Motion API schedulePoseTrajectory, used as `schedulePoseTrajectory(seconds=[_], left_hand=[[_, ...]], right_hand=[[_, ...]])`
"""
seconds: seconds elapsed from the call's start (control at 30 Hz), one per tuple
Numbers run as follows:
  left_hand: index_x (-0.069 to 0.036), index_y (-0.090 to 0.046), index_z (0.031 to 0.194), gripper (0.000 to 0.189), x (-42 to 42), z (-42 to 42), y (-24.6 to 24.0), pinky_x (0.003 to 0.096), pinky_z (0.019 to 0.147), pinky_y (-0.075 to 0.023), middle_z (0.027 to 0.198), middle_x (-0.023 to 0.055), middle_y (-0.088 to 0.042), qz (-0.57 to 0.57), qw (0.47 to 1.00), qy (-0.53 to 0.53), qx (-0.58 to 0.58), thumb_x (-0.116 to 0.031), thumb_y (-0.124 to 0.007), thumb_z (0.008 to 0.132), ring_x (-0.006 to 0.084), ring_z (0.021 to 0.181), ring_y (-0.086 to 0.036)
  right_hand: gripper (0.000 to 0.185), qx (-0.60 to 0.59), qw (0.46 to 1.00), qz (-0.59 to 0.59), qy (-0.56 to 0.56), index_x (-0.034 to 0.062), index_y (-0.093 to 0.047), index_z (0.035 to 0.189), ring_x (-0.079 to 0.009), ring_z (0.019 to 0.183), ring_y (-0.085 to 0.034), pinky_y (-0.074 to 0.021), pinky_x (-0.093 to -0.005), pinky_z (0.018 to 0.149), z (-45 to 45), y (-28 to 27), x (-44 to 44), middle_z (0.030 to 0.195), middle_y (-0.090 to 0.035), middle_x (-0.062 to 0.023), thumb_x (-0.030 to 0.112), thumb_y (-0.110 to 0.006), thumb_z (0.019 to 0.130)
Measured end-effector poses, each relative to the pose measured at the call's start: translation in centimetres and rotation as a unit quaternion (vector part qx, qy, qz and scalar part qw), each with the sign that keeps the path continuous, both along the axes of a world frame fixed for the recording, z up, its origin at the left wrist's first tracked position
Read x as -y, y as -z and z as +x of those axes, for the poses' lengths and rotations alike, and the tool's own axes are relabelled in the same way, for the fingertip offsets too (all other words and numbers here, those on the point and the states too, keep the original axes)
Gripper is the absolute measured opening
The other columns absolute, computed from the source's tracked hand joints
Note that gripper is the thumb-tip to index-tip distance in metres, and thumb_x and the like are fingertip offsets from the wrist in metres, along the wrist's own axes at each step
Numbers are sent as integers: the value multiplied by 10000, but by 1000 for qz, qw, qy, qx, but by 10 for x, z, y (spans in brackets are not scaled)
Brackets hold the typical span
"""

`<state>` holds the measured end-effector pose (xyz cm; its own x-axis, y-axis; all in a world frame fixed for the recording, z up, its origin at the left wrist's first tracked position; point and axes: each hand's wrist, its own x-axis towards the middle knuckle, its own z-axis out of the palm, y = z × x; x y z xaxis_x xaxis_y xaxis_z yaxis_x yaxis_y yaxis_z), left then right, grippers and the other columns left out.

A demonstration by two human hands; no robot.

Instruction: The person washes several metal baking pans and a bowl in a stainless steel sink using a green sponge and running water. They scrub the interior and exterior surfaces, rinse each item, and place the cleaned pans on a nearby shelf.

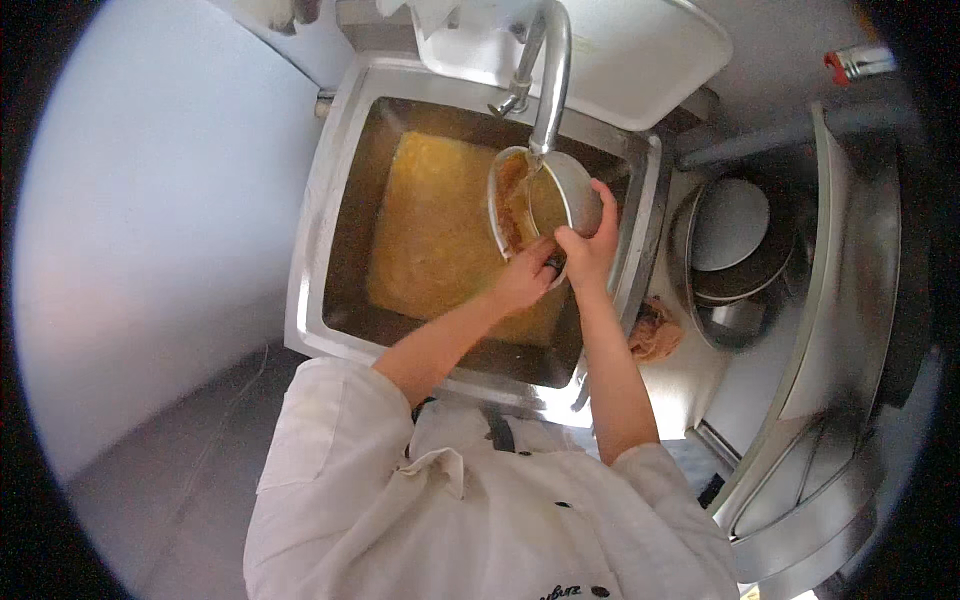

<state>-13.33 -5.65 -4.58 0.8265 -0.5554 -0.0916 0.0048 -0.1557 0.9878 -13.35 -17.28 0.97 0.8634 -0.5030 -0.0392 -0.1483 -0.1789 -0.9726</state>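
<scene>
A round metal pan [582,191] with brown residue along its inner wall is tilted beneath the curved metal faucet [556,82], over a stainless steel sink [307,285]. Cloudy yellowish-brown water [435,232] stands in the basin. My right hand [591,244] grips the pan's right side, thumb at the rim and fingers around the outside. At the pan's lower rim, my left hand [531,274] reaches to the inside; its fingertips are partly hidden, and a dark ring or band shows on one finger.
Behind the faucet leans a large white tray [630,67]. Right of the sink lies a crumpled reddish-brown cloth [655,331], near stacked round metal pans [731,225]. A pale wall [165,210] rises on the left. Farther right stands a curved-looking metal panel [847,285].
</scene>
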Motion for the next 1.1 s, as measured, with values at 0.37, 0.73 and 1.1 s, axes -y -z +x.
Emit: schedulePoseTrajectory(seconds=[0.37,0.73,1.1], left_hand=[[-45,-624,920,299,-51,15,26,425,923,-438,1052,168,-575,178,890,161,388,-178,-617,652,332,1095,-501],[3,-581,1070,438,7,-22,-9,444,873,-444,999,219,-606,81,993,-44,-77,-3,-600,632,384,998,-568],[-35,-620,966,358,-18,1,-9,379,816,-481,1026,122,-593,166,942,77,282,-83,-628,612,296,982,-556]], right_hand=[[796,-24,990,99,-102,30,-483,1311,-229,1168,-501,-352,-311,1013,3,-14,14,1276,-520,-118,117,-614,530],[725,11,993,114,11,2,-494,1282,-246,1144,-509,-363,-329,1011,7,2,-6,1236,-538,-132,88,-569,566],[776,37,997,61,19,34,-347,1392,-267,1316,-329,-228,-362,1096,8,-6,2,1426,-352,-164,160,-658,692]])
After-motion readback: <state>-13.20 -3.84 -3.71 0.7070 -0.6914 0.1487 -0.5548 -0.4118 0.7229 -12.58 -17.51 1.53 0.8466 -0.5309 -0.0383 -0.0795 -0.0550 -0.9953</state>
